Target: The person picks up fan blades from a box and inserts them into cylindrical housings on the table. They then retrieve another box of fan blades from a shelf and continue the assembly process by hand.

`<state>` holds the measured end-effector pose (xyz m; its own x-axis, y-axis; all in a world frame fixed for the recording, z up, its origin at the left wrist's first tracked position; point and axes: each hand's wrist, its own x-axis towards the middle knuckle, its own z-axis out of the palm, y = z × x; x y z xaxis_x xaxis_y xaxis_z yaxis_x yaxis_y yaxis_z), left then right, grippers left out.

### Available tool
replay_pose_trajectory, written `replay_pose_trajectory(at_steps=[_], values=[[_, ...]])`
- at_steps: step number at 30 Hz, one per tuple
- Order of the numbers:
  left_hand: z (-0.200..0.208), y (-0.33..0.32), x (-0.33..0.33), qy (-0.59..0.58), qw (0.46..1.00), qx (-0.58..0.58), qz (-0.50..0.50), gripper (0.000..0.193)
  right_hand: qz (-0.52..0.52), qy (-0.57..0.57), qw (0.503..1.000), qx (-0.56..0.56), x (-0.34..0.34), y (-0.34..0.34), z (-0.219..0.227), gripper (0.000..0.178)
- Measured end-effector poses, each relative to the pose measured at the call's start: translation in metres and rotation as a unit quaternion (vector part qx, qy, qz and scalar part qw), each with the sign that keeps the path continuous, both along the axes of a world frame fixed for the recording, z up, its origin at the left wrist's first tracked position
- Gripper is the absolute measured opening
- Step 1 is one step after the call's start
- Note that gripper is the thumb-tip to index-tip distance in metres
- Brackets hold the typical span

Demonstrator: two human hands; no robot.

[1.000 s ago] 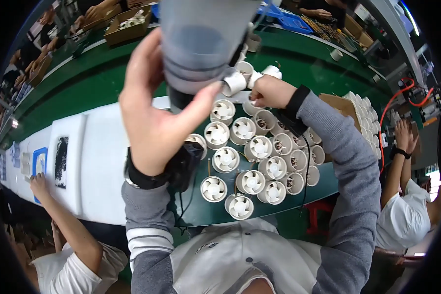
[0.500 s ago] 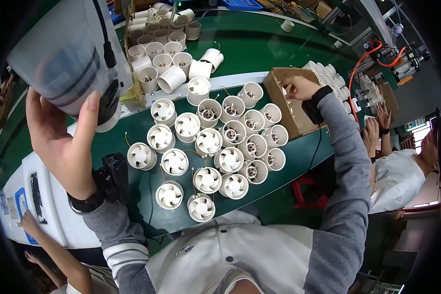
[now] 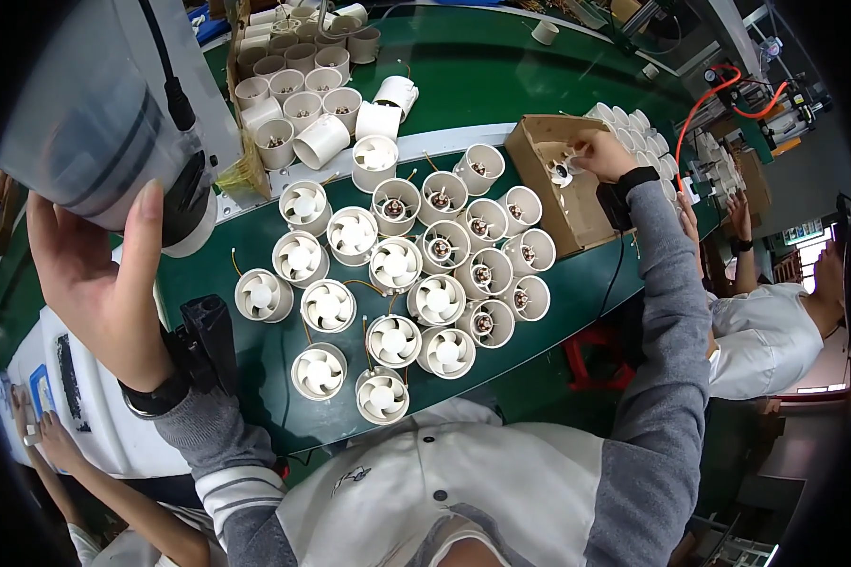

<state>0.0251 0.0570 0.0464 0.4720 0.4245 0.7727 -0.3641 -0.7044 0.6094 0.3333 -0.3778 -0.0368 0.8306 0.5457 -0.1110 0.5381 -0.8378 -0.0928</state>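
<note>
My left hand (image 3: 99, 283) is curved round the lower part of a large, translucent grey-blue cylinder (image 3: 76, 113), thumb in front and fingers behind. A black part and a white rounded base show beside the thumb. Over the cardboard box (image 3: 548, 213), my right hand (image 3: 603, 156) pinches what looks like a white fan wheel (image 3: 560, 174) with a dark centre; the fingers partly hide it. Between my arms stand white round housings. Those nearer the left hold bladed fan wheels (image 3: 327, 304); those nearer the box show bare copper-coloured motor cores (image 3: 483, 275).
More white housings (image 3: 303, 109) are packed behind a cardboard edge at the back left, several lying on their sides. Others (image 3: 633, 137) stand behind the box. An orange hose (image 3: 687, 128) hangs at the right. Co-workers' hands show at the left (image 3: 57, 439) and right (image 3: 739, 215).
My right hand has lifted slightly inside the box, and a white fan wheel now shows at its fingers. My left hand keeps its grip; the whole view has shifted a little.
</note>
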Motion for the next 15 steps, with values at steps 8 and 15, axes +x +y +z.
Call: replay_pose_trajectory(at_steps=[8, 15], values=[[0.002, 0.001, 0.002, 0.004, 1.0, 0.015, -0.002, 0.054, -0.035, -0.046, 0.998, 0.01, 0.007, -0.019, -0.015, 0.022], [0.0, 0.008, -0.004, 0.012, 0.999, 0.031, -0.004, 0.048, -0.054, -0.051, 0.997, -0.034, 0.008, -0.025, -0.013, 0.017]])
